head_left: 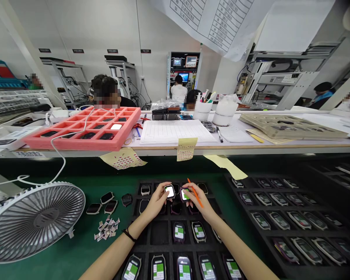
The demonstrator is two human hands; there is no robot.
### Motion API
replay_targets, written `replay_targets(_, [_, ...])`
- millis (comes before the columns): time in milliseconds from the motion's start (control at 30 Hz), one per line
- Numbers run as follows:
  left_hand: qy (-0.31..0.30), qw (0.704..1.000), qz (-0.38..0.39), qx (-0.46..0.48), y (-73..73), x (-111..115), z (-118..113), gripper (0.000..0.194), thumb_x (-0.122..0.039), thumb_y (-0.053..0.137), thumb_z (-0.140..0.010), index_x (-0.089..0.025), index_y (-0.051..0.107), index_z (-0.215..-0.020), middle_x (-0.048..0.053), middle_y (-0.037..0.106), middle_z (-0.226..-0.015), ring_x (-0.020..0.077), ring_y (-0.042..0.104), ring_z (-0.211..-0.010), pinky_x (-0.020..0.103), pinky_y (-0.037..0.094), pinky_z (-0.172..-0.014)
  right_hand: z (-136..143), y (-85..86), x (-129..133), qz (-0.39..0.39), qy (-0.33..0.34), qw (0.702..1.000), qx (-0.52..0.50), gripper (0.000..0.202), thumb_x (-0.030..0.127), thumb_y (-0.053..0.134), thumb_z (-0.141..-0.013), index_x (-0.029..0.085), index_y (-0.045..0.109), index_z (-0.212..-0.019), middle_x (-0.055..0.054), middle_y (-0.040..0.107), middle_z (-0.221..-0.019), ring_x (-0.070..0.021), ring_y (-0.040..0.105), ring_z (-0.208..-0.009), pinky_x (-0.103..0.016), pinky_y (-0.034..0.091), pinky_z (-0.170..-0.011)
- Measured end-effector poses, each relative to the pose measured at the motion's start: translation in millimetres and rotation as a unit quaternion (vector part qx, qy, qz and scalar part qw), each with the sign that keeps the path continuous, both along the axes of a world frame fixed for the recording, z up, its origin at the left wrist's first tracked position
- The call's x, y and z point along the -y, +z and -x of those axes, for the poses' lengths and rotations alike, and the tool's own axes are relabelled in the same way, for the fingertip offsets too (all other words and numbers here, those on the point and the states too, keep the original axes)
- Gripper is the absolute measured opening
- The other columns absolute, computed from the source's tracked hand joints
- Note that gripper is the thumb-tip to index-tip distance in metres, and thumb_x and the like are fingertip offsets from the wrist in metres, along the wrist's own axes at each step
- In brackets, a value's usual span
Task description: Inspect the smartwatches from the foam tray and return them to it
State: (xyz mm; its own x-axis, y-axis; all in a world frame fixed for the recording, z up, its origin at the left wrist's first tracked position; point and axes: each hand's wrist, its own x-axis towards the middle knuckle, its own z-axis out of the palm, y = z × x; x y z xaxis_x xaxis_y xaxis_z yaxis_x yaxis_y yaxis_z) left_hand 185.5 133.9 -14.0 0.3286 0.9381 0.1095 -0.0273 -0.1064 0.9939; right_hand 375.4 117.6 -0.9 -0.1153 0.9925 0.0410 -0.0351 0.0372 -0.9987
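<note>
My left hand [156, 197] grips a smartwatch body [169, 191] with a pale frame and a bright white screen. My right hand [198, 201] has its fingers on a purple-framed smartwatch body [184, 195] showing green and white. An orange pen-like stick [196, 193] is also held in that hand, slanting across the fingers. Both hands are above the far rows of a black foam tray [159, 233]. Nearer to me in this tray, several watch bodies [179, 232] show green and white screens. My forearms cover some compartments.
To the right is another black tray [275, 229] of watch bodies. A grey fan [36, 221], loose watches [93, 209] and a heap of small metallic pieces [107, 228] lie left on the green mat. The shelf ahead bears a pink tray [76, 144] and papers [175, 131]; people sit beyond.
</note>
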Motion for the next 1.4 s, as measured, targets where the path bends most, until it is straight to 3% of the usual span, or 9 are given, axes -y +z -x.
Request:
replay_targets(133, [-0.003,1.0,0.005,0.016,-1.4,0.4,-1.1,0.045,-0.036,0.061,-0.079,-0.019,0.045,-0.117,0.007,0.057,-0.104,0.0147,0.058,-0.075,0.024,0.045,-0.06,0.5,-4.4,-3.1,-0.008,0.015,1.0,0.001,0.036,0.039,0.072,-0.069,0.021,0.052,-0.093,0.004,0.054,-0.069,-0.0085,0.054,-0.045,-0.017,0.033,-0.035])
replay_targets(267, [-0.002,1.0,-0.001,0.017,-2.1,-0.2,-1.4,0.045,-0.034,0.064,-0.076,-0.018,0.046,-0.114,0.007,0.056,-0.103,0.0148,0.058,-0.078,0.027,0.048,-0.07,1.2,-9.9,-5.6,-0.025,0.028,0.999,-0.004,0.042,0.036,0.075,-0.066,0.022,0.05,-0.096,0.001,0.055,-0.077,-0.0104,0.056,-0.05,-0.018,0.036,-0.035])
replay_targets(467, [0.003,1.0,0.007,-0.01,3.6,0.5,-1.0,0.039,-0.045,0.057,-0.08,-0.018,0.052,-0.107,0.003,0.055,-0.088,0.0126,0.053,-0.066,0.023,0.046,-0.055,0.8,-9.2,-5.0,-0.041,0.036,0.998,0.007,0.042,0.033,0.076,-0.065,0.023,0.05,-0.097,-0.001,0.056,-0.085,-0.0108,0.056,-0.054,-0.022,0.045,-0.043])
replay_targets(700, [-0.004,1.0,0.018,-0.021,2.0,1.1,0.6,0.037,-0.049,0.052,-0.083,-0.017,0.056,-0.1,-0.001,0.052,-0.07,0.0122,0.05,-0.059,0.021,0.043,-0.048,1.0,-2.9,-3.1,-0.024,0.016,1.0,0.009,0.038,0.036,0.075,-0.065,0.022,0.052,-0.091,0.003,0.053,-0.073,-0.008,0.049,-0.045,-0.02,0.04,-0.037])
replay_targets(900, [-0.017,0.999,0.025,-0.025,0.7,1.9,0.3,0.036,-0.048,0.054,-0.082,-0.017,0.055,-0.1,0.0,0.052,-0.073,0.0122,0.05,-0.062,0.02,0.041,-0.049,1.1,1.6,-1.6,0.002,-0.016,1.0,0.014,0.033,0.041,0.075,-0.066,0.02,0.054,-0.083,0.007,0.048,-0.062,-0.0047,0.04,-0.037,-0.019,0.035,-0.035])
replay_targets(1200, [-0.012,0.999,-0.024,-0.032,2.8,4.3,-0.9,0.044,-0.035,0.065,-0.076,-0.019,0.046,-0.112,0.006,0.056,-0.1,0.0181,0.056,-0.089,0.027,0.046,-0.073,1.4,3.6,0.7,0.005,-0.025,1.0,-0.002,0.032,0.046,0.071,-0.07,0.021,0.056,-0.082,0.006,0.047,-0.061,-0.0057,0.04,-0.039,-0.019,0.035,-0.035])
replay_targets(1300, [-0.011,0.999,-0.02,-0.033,2.6,4.2,-0.2,0.041,-0.036,0.064,-0.076,-0.019,0.048,-0.11,0.004,0.056,-0.094,0.0163,0.055,-0.083,0.026,0.045,-0.07,1.4,2.9,0.1,0.002,-0.018,1.0,0.005,0.033,0.045,0.071,-0.069,0.021,0.055,-0.084,0.006,0.048,-0.061,-0.0062,0.042,-0.038,-0.019,0.034,-0.034])
replay_targets(1400, [-0.003,0.999,-0.009,-0.036,2.6,3.2,-0.1,0.037,-0.04,0.062,-0.078,-0.018,0.051,-0.105,0.002,0.054,-0.085,0.0129,0.052,-0.069,0.022,0.043,-0.058,1.5,1.6,-0.4,-0.005,-0.004,1.0,0.008,0.035,0.044,0.072,-0.069,0.021,0.055,-0.088,0.005,0.05,-0.063,-0.0077,0.046,-0.041,-0.019,0.035,-0.035])
